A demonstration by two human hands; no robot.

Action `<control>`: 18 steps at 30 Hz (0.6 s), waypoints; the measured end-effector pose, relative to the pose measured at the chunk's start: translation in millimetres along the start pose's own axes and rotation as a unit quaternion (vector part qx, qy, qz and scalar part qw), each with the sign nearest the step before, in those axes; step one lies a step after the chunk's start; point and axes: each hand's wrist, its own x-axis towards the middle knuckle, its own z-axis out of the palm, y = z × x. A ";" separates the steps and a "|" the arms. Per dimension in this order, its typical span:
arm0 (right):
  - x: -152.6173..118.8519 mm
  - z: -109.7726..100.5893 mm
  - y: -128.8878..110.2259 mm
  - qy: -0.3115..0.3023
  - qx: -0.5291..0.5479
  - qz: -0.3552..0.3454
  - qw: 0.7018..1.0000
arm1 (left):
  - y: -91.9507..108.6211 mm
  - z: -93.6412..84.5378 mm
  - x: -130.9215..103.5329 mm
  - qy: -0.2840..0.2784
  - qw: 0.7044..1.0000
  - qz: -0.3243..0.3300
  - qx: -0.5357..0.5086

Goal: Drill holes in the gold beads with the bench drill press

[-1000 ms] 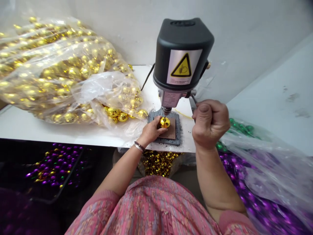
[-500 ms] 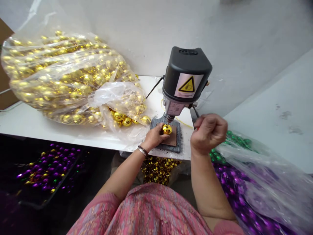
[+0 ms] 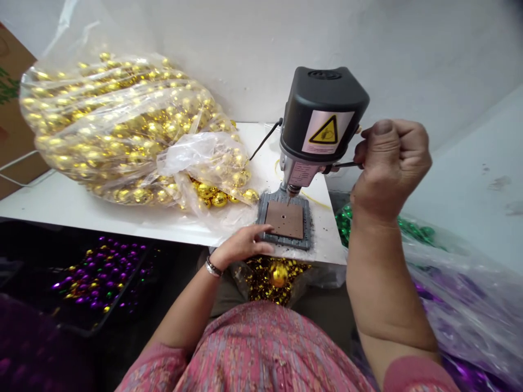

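A small bench drill press (image 3: pixel 324 117) with a black motor housing stands at the table's corner. Its thin bit is above a brown drilled board (image 3: pixel 281 223) on the grey metal base (image 3: pixel 304 246). My left hand (image 3: pixel 244 243) rests at the base's front left edge, thumb and fingers apart, holding nothing. My right hand (image 3: pixel 392 163) is closed around the end of the drill press lever (image 3: pixel 347 165), raised beside the motor. Just below the table edge, a shiny gold ball (image 3: pixel 279 275) is above a bag of gold balls and flakes (image 3: pixel 261 280) between my knees.
A big clear bag of gold balls (image 3: pixel 122 125) lies open-mouthed on the white table (image 3: pixel 102 220), left of the drill press. Purple and gold balls (image 3: pixel 102 272) fill a dark crate below left. Bags of green balls (image 3: pixel 417 231) and purple items (image 3: pixel 461 310) stand at right.
The gold ball has left my left hand and is below the table edge. My left hand has opened and drawn back toward me. My right hand has risen with the lever, and the bit is off the ball.
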 end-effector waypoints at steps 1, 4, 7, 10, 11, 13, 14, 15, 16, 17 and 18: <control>-0.3 0.2 -0.3 -0.001 0.002 -0.001 1.000 | -8.2 -4.3 3.3 0.070 0.997 -0.024 0.008; -0.2 1.0 -0.7 0.002 0.011 -0.002 1.000 | -28.3 -16.7 24.4 0.254 0.956 -0.113 0.093; -0.7 0.3 -0.6 0.007 0.012 0.000 1.000 | -33.5 -25.6 50.1 0.289 0.936 -0.092 0.178; -1.8 -1.7 -2.0 -0.001 0.010 0.002 1.000 | -27.7 -30.9 71.8 0.266 0.936 -0.063 0.223; -2.2 -2.4 -2.8 -0.004 0.007 0.001 1.000 | -25.5 -32.3 77.9 0.255 0.937 -0.064 0.230; -2.8 -3.3 -4.7 -0.007 -0.002 -0.005 1.000 | -23.0 -34.0 88.3 0.229 0.945 -0.069 0.222; -3.1 -3.5 -5.5 -0.008 -0.006 -0.007 1.000 | -22.9 -34.2 92.2 0.219 0.951 -0.071 0.209; -3.5 -3.5 -6.1 -0.008 -0.008 -0.009 1.000 | -23.4 -33.8 95.0 0.214 0.955 -0.071 0.192; -3.8 -3.5 -6.5 -0.009 -0.009 -0.011 1.000 | -24.5 -32.9 96.5 0.215 0.958 -0.070 0.174; -4.3 -3.5 -6.6 -0.010 -0.010 -0.012 1.000 | -26.0 -31.4 96.7 0.221 0.959 -0.070 0.160; -4.7 -3.5 -6.6 -0.011 -0.012 -0.013 1.000 | -27.7 -29.6 95.5 0.231 0.959 -0.072 0.151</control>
